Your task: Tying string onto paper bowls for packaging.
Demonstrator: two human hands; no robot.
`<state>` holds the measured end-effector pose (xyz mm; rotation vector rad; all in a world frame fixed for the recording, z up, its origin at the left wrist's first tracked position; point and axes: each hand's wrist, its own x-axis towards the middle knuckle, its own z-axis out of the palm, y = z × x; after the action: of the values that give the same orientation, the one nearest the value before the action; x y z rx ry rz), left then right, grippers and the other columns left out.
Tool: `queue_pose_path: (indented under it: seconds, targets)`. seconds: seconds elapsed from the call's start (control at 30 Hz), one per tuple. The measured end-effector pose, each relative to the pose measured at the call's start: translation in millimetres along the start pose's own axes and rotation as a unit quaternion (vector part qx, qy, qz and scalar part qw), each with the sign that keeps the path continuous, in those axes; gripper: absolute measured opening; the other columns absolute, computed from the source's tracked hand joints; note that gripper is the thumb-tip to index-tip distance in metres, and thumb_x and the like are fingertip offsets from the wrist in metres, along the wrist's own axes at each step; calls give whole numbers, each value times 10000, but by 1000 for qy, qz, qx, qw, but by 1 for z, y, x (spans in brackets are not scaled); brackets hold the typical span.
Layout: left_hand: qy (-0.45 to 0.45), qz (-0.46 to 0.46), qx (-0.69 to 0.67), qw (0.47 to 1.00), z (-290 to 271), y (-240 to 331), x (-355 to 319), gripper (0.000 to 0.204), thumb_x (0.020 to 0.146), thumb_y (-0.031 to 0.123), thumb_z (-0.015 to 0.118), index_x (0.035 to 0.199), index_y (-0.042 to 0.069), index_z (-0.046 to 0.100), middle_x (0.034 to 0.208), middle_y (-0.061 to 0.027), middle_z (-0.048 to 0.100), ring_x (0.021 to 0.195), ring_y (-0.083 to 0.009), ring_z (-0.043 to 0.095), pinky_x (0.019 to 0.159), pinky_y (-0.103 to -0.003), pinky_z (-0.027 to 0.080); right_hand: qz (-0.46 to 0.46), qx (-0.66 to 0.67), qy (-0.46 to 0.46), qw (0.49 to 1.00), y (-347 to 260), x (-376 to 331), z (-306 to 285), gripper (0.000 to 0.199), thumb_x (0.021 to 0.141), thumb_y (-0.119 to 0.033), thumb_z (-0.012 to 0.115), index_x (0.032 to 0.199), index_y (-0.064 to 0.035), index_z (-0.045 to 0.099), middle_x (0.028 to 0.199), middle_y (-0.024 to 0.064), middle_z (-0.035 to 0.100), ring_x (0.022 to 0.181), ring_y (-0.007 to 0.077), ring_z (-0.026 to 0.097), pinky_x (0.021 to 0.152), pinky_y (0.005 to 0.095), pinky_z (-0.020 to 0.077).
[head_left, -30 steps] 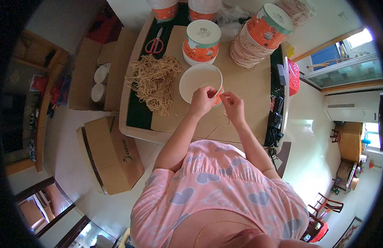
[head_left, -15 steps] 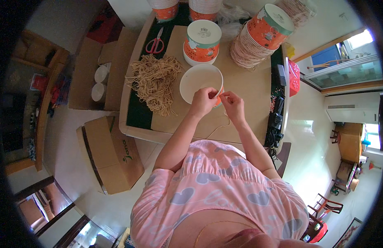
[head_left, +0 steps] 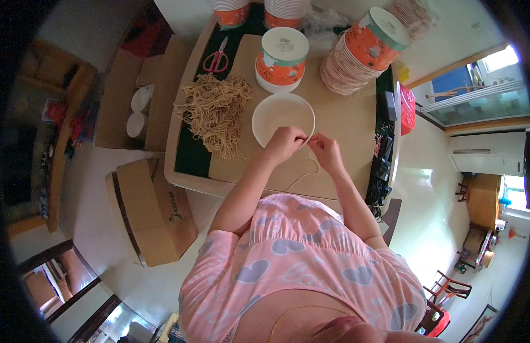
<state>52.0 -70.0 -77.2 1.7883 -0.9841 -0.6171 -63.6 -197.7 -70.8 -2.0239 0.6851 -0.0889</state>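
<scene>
2 hands meet at the near rim of a white paper bowl (head_left: 282, 117) on the table (head_left: 345, 120). The left hand (head_left: 284, 143) and right hand (head_left: 326, 152) each pinch a thin string (head_left: 308, 171) trailing toward the person.

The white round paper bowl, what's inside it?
The white round paper bowl looks bare inside, pale and plain. The left hand covers its near rim, so that bit stays hidden.

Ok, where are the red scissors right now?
In the head view, the red scissors lie at the table's far left, just beyond the pile of tan strings.
</scene>
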Motion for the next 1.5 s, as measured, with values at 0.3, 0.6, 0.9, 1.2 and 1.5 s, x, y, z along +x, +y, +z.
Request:
queue_pose_path:
  seconds: [0.3, 0.6, 0.9, 1.2, 1.5]
  targets:
    - [10, -13, 77, 997, 28, -11, -4, 92, 786, 90, 579, 798, 9, 622, 780, -162, 634, 743, -317, 625, 683, -395, 490, -20, 89, -50, 995, 53, -2, 9, 155, 838, -124, 624, 940, -8, 614, 647, -3, 575, 557, 69, 458, 500, 244, 390]
    - [69, -222, -208, 950, 20, -26, 0, 106, 884, 100, 484, 970, 41, 465, 847, -162, 612, 713, -298, 641, 599, -391, 521, -89, 58, -23, 994, 7, -41, 9, 231, 828, -15, 576, 1035, -31, 473, 701, 68, 593, 625, 153, 577, 577, 287, 479]
    - [-15, -346, -424, 837, 5, -11, -4, 136, 923, 120, 424, 1044, 60, 417, 823, -119, 594, 566, -200, 603, 438, -307, 480, -127, -19, -30, 991, -34, -6, -6, 150, 850, -81, 583, 985, -16, 580, 815, 104, 652, 717, 206, 647, 632, 306, 501]
    - [47, -214, -336, 916, 27, -25, -9, 152, 869, 109, 572, 1003, 38, 554, 770, -22, 566, 510, -74, 496, 419, -219, 375, -82, -12, -23, 996, 8, 5, 8, 102, 804, -112, 647, 847, -23, 620, 750, 105, 625, 634, 156, 575, 576, 288, 460]
    - [-3, -185, -266, 946, 26, -15, -10, 140, 772, 123, 701, 861, 18, 673, 683, 9, 608, 601, -43, 515, 531, -201, 413, 46, 234, -5, 971, 7, 1, 1, 93, 836, -122, 632, 861, -33, 629, 696, -14, 567, 597, 68, 483, 534, 210, 380]
